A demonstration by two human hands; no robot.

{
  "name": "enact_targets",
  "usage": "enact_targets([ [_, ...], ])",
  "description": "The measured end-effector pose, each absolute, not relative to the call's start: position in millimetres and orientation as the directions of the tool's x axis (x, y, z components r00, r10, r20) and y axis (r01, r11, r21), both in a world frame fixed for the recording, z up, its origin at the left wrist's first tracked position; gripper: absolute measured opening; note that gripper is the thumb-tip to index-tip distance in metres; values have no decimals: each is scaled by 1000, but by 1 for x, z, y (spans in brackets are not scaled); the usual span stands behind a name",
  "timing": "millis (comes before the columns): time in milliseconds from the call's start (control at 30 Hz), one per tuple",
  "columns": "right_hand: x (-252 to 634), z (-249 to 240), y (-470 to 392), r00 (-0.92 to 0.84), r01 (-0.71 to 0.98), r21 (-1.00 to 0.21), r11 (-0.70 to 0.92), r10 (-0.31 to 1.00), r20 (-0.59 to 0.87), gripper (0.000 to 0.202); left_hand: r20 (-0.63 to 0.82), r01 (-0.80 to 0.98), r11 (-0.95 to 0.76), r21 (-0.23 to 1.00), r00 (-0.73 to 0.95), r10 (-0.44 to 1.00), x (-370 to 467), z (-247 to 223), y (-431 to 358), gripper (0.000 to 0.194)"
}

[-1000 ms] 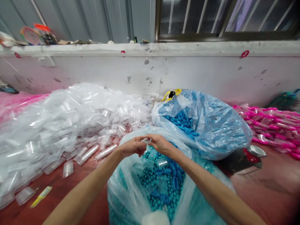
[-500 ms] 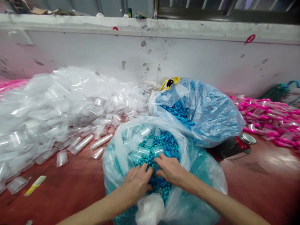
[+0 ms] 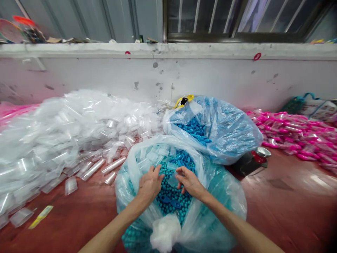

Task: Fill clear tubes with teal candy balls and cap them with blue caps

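Note:
A clear plastic bag [image 3: 134, 160] stands open in front of me, full of small teal beads [image 3: 170, 191]. Clear plastic tubes [image 3: 155, 154] lie on the beads towards the back, beside a cluster of blue plastic pieces [image 3: 181, 158]; more blue pieces [image 3: 170, 202] rest nearer to me. Over the left side of the bag's mouth is my left hand [image 3: 150, 182], its fingers parted and holding nothing I can see. My right hand [image 3: 190, 181] is over the right side, fingers bent and apart from the thumb. A clear piece [image 3: 173, 180] sits close to its fingertips; whether they touch is unclear.
Behind is a second bag [image 3: 231, 130] with blue plastic pieces. A heap of clear tubes [image 3: 65, 133] spreads left, pink packed items [image 3: 297, 133] lie right. A dark container with a metal lid [image 3: 263, 151] and a yellow strip [image 3: 41, 216] are on the red surface.
Both hands have drawn apart and risen from the beads near the bag's middle. Beads and blue pieces between them now show more. The view has tilted up.

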State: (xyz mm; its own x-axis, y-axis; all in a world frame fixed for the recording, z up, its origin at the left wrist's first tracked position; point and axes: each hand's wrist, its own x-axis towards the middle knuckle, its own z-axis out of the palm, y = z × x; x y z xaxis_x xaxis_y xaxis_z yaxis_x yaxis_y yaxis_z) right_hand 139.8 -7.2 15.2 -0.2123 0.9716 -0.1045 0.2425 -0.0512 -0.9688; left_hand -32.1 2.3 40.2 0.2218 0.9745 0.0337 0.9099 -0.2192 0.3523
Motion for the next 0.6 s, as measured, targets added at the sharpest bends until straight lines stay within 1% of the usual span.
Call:
enact_targets([
  [33,136,18,-8,-229,150,-986,-70,968,-104,19,41,853,-269,447,281,959,-31,44,0,39],
  [100,129,28,-11,-276,19,-996,-91,957,-93,18,32,653,-312,690,403,915,-27,50,-5,39],
  [133,127,34,-12,-298,-7,-996,-92,951,-86,19,17,545,-282,790,440,898,-25,51,-7,38],
  [167,127,38,-14,-304,6,-997,-76,950,-74,20,-7,475,-231,849,448,894,-24,52,-9,36],
  [200,128,42,-16,-294,64,-997,-36,954,-54,22,-26,449,-188,874,429,903,-25,52,-10,34],
  [233,129,43,-18,-269,166,-986,26,963,-19,24,-29,462,-172,870,396,918,-26,51,-11,31],
  [267,130,43,-22,-248,300,-949,99,968,22,24,-20,506,-181,843,366,930,-30,50,-13,27],
  [300,131,41,-26,-250,445,-879,171,966,61,23,-2,564,-203,800,341,940,-34,50,-14,23],
  [367,127,34,-34,-333,680,-671,295,940,75,20,27,672,-232,703,301,953,-46,49,-18,18],
  [400,123,29,-38,-391,749,-567,344,919,41,20,27,710,-231,665,287,958,-52,49,-20,18],
  [433,118,24,-41,-437,789,-482,381,899,-5,20,13,742,-222,633,276,961,-57,49,-22,18],
  [500,108,17,-44,-474,826,-384,413,877,-77,15,-25,796,-211,568,273,962,-63,49,-25,20],
  [600,109,15,-40,-444,853,-352,387,891,-97,11,-53,863,-265,430,317,947,-60,46,-29,20],
])
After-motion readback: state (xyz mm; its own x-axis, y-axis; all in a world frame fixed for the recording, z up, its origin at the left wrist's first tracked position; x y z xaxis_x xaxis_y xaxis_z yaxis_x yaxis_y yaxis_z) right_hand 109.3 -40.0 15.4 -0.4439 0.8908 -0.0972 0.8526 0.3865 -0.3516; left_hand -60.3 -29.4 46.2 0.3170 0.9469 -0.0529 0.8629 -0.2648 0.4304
